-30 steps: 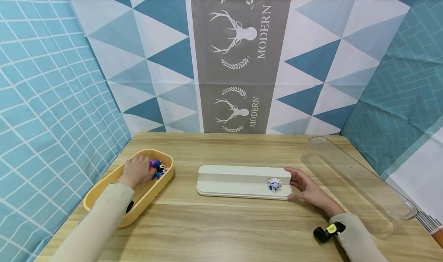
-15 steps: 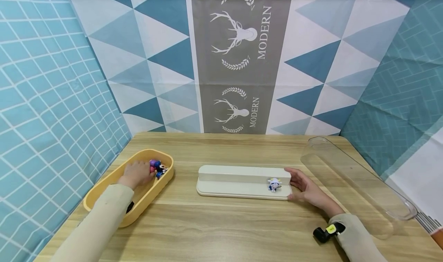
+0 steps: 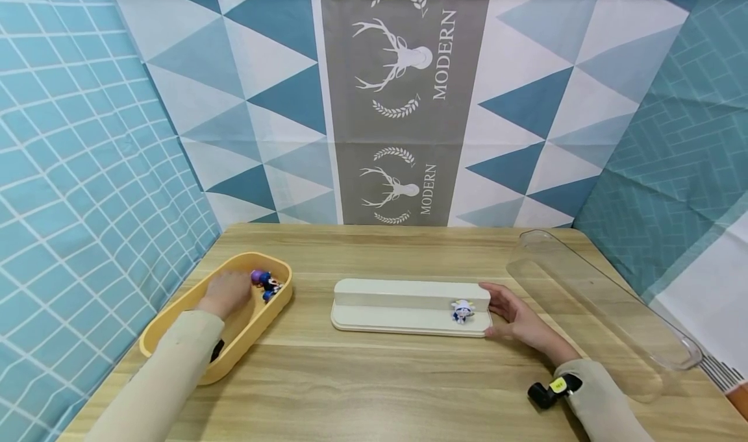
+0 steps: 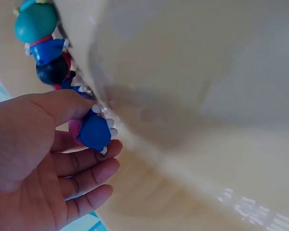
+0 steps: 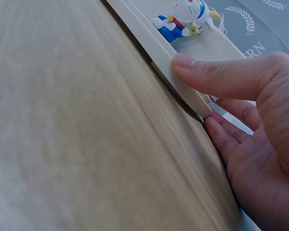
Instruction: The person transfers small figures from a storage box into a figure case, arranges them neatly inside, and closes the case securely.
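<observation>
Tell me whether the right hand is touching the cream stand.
Touching. The right wrist view shows the right hand resting its thumb on the cream stand.

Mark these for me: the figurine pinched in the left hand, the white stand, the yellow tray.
Held figurine (image 4: pixel 95 132): left wrist view, on its rounded blue part.
White stand (image 3: pixel 386 317): head view, on the bare lower step.
Yellow tray (image 3: pixel 251 331): head view, on the outer side wall.
</observation>
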Tool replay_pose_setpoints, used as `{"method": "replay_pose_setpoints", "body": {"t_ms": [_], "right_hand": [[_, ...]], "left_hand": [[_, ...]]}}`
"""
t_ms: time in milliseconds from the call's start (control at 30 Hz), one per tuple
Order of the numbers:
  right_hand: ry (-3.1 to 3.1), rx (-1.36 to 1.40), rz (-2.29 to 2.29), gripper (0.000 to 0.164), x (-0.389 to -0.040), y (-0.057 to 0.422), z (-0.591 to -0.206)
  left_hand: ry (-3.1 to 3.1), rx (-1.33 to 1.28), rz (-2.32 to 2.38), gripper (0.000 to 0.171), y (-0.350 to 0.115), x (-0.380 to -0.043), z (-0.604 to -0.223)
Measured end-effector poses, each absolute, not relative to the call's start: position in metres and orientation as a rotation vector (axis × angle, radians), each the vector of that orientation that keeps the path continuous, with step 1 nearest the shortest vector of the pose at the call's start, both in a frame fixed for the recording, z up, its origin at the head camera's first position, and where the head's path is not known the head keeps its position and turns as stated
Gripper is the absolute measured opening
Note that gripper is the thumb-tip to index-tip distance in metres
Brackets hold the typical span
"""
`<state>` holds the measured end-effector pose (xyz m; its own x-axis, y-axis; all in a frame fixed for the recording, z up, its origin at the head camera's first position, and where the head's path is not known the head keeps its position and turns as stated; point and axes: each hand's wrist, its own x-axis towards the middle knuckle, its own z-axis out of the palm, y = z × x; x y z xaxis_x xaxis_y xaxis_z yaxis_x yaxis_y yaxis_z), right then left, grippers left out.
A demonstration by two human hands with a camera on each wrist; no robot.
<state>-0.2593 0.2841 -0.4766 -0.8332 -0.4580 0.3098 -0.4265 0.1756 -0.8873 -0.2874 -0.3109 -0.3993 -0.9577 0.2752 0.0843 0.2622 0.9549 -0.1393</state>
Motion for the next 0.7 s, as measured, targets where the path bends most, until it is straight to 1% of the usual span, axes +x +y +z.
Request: {"method": "replay_pose_setpoints", "body": {"t_ms": [267, 500, 700], "right_hand": [[2.39, -0.878, -1.787, 0.093, -0.26, 0.284, -0.478], [2.387, -0.883, -1.793, 0.092, -0.259, 0.283, -0.478], [2.383, -0.874, -1.788, 0.092, -0.259, 0.284, -0.477]], "left_hand": [[-2.958, -0.409, 0.101, 0.019, -0.314, -0.289, -0.385], [-2.836, -0.402, 0.158, 0.025, -0.308, -0.292, -0.367], [-2.782, -0.433, -0.065, 0.022, -0.305, -0.298, -0.352]]}}
